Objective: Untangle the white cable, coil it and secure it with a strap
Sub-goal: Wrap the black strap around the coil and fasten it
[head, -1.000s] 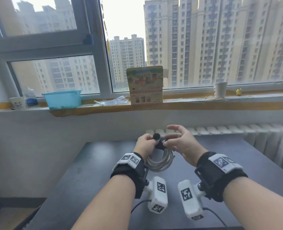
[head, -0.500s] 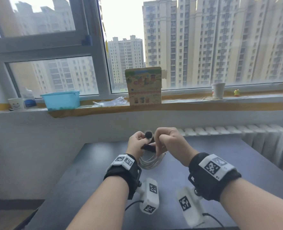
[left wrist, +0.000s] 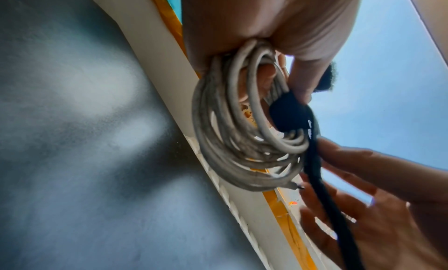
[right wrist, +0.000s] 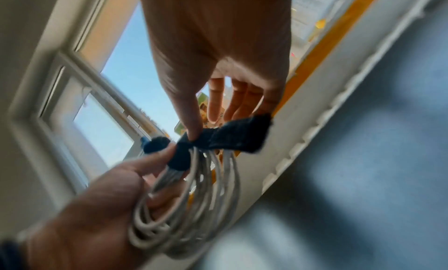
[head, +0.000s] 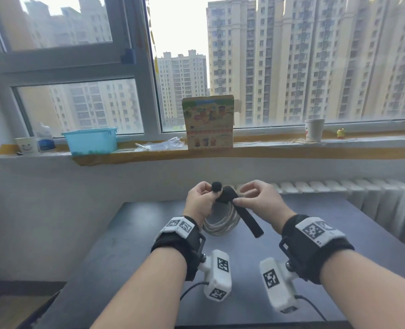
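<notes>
**Coil made, strap partly wrapped, fastening left**

Left hand (head: 200, 201) gripped the white cable (head: 223, 224), fingers curled through the top of the coil; loops hung below the knuckles, clear of the dark table (head: 135, 233). Cable was already untangled and coiled, several loops stacked fairly even, one plug end visible at the bottom of the bundle in the left wrist view.

Black strap (head: 240, 213) passed over the top of the coil right beside the left fingers. Its rolled short end stuck up just above the left thumb, pinned there. Long tail ran down and out past the right thumb, hanging loose in front of the coil.

Right hand (head: 259, 203) pinched the strap between thumb and index finger just beside the coil; the other fingers were loosely spread behind it, holding nothing. Right wrist view showed the band bunched tight round the loops at the pinch point.

Judgement: untangle and coil done. Strap step about midway, apparently one pass round the bundle, tail not yet fastened. Left to do: pull the tail snug, wrap it round again, press it onto itself. Risk: loops slipping apart if the left grip eased before closing.
</notes>
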The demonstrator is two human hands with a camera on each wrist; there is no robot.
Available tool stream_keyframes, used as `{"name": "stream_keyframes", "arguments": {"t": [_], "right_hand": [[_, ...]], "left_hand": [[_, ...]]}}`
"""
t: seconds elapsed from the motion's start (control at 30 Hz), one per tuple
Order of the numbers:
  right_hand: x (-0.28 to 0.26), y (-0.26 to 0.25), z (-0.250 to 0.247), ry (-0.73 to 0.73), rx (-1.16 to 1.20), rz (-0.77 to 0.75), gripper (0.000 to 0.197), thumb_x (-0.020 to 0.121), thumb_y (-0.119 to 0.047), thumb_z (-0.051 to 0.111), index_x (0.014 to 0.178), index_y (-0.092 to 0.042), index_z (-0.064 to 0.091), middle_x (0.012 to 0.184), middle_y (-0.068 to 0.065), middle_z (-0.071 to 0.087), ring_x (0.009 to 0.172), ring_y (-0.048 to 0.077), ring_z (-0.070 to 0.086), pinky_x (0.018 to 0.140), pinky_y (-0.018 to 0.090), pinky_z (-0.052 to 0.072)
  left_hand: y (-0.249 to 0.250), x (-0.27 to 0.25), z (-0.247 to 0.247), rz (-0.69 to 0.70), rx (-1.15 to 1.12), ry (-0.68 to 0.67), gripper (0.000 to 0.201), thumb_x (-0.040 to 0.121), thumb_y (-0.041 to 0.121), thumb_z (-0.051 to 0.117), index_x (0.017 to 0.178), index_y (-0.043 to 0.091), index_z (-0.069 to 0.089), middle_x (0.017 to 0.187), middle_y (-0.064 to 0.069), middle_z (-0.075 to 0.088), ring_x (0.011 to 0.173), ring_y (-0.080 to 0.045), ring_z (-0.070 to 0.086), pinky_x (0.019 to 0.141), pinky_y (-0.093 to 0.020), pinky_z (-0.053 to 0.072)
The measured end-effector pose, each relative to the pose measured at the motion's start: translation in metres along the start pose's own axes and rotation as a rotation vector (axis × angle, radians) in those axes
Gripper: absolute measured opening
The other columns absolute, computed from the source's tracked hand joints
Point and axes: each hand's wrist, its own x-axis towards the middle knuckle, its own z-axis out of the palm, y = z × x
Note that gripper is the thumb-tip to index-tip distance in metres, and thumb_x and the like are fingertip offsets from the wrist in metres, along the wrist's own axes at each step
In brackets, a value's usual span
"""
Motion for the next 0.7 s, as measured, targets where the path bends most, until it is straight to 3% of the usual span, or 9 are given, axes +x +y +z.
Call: {"name": "stream_keyframes", "arguments": {"t": [0.1,0.17,0.27,0.37,0.47,0.57,0.63,0.7], "right_hand": [[-0.002,-0.005,0.003,0.038,-0.289,-0.082,0.017,0.069,-0.027,0.080,0.076,-0.022,0.066,0.076,-0.003,0.069,0.072,0.013,0.066,0.060,0.024,0.048],[-0.001,-0.008,0.004,0.124,-0.359,-0.114,0.012,0.068,-0.025,0.078,0.070,-0.023,0.067,0.071,-0.004,0.068,0.070,0.016,0.066,0.062,0.027,0.052],[-0.003,-0.014,0.009,-0.029,-0.053,-0.054,0.012,0.072,-0.006,0.077,0.074,-0.008,0.065,0.073,0.011,0.068,0.058,0.019,0.067,0.050,0.026,0.053],[-0.004,-0.018,0.011,-0.102,0.155,-0.014,0.014,0.073,0.007,0.074,0.075,-0.002,0.064,0.073,0.016,0.065,0.050,0.015,0.065,0.049,0.023,0.053],[-0.004,-0.017,0.013,-0.010,-0.078,-0.105,0.016,0.068,-0.006,0.080,0.071,-0.012,0.065,0.072,0.007,0.069,0.058,0.015,0.065,0.056,0.027,0.054],[-0.009,-0.016,0.015,0.102,-0.390,-0.174,0.018,0.065,-0.024,0.077,0.068,-0.022,0.059,0.073,-0.007,0.065,0.074,0.016,0.062,0.067,0.030,0.050],[-0.009,-0.014,0.019,0.193,-0.455,-0.186,0.022,0.067,-0.028,0.073,0.077,-0.023,0.054,0.081,-0.005,0.059,0.081,0.018,0.056,0.066,0.029,0.042],[-0.005,-0.008,0.021,0.224,-0.417,-0.178,0.031,0.069,-0.029,0.072,0.091,-0.020,0.050,0.091,-0.002,0.053,0.087,0.019,0.052,0.071,0.030,0.041]], "left_hand": [[-0.001,0.000,0.002,0.019,0.051,0.008,0.031,0.089,0.011,0.062,0.065,0.016,0.044,0.036,0.012,0.043,0.031,-0.002,0.031,0.038,-0.019,0.025],[-0.002,0.000,0.005,0.024,0.077,0.018,0.031,0.088,0.010,0.063,0.064,0.015,0.044,0.038,0.011,0.043,0.030,-0.001,0.031,0.039,-0.020,0.026],[-0.003,0.001,0.006,0.031,0.083,0.046,0.030,0.089,0.007,0.061,0.066,0.015,0.044,0.050,0.002,0.047,0.032,-0.001,0.034,0.038,-0.016,0.029],[-0.001,0.000,0.006,0.012,0.065,0.037,0.027,0.091,0.007,0.056,0.069,0.016,0.044,0.058,-0.003,0.047,0.036,-0.005,0.034,0.036,-0.015,0.028],[0.005,-0.006,0.008,-0.005,-0.003,0.004,0.027,0.094,0.006,0.052,0.070,0.015,0.044,0.047,0.004,0.047,0.029,-0.001,0.036,0.033,-0.013,0.029],[0.008,-0.008,0.009,0.009,-0.001,-0.015,0.025,0.094,0.007,0.053,0.071,0.014,0.045,0.053,0.001,0.047,0.032,-0.001,0.038,0.035,-0.013,0.030],[0.010,-0.011,0.010,0.013,-0.010,-0.044,0.019,0.094,0.010,0.055,0.076,0.013,0.048,0.058,0.000,0.050,0.033,-0.001,0.040,0.035,-0.012,0.031],[0.013,-0.016,0.015,0.017,-0.059,-0.087,0.014,0.093,0.009,0.056,0.081,0.009,0.049,0.055,0.002,0.054,0.030,0.001,0.042,0.034,-0.011,0.032]]}}
